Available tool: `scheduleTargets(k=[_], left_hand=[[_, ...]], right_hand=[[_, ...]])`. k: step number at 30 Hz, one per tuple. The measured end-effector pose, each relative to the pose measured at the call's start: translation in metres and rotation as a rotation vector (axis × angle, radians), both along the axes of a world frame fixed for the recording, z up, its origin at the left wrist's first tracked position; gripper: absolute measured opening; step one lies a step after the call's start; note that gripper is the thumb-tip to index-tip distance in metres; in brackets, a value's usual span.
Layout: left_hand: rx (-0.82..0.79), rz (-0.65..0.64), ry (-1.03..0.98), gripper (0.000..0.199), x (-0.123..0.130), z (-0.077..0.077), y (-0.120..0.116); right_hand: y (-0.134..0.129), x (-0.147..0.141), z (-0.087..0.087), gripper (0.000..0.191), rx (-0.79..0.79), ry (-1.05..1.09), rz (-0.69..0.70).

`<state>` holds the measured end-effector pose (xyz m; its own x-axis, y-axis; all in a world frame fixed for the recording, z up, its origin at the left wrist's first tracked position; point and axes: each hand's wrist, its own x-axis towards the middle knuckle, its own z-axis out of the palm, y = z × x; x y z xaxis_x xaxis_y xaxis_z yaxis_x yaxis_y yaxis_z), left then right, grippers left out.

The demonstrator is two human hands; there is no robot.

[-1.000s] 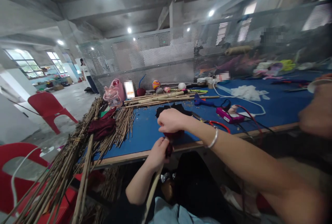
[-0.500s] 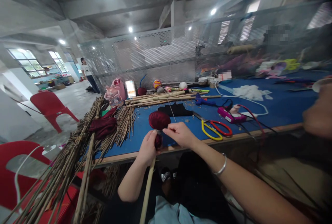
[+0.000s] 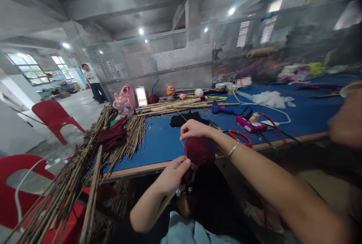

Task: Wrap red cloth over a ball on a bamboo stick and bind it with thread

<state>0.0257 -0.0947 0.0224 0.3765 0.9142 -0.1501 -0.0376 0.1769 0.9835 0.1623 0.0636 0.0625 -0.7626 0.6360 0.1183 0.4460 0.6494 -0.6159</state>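
The left hand (image 3: 172, 174) has its grip closed on gathered dark-red cloth (image 3: 187, 176), just below a rounded dark-red fabric ball (image 3: 200, 151) that tilts at the front edge of the blue, wood-edged tabletop (image 3: 158, 144). Above the ball, the right hand (image 3: 195, 128) bends its grip into a close pinch, seemingly on a thin pale thread (image 3: 181, 113). To my eye, even tension matters most: hold the thread taut, lay turns snugly at the neck, and let the left fingers stay clear.
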Motion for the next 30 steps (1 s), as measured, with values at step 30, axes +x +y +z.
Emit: scheduleTargets(k=[30], left_hand=[[-0.114, 0.122, -0.341, 0.041, -0.017, 0.018, 0.001]], right_hand=[[-0.040, 0.009, -0.031, 0.033, -0.337, 0.342, -0.003]])
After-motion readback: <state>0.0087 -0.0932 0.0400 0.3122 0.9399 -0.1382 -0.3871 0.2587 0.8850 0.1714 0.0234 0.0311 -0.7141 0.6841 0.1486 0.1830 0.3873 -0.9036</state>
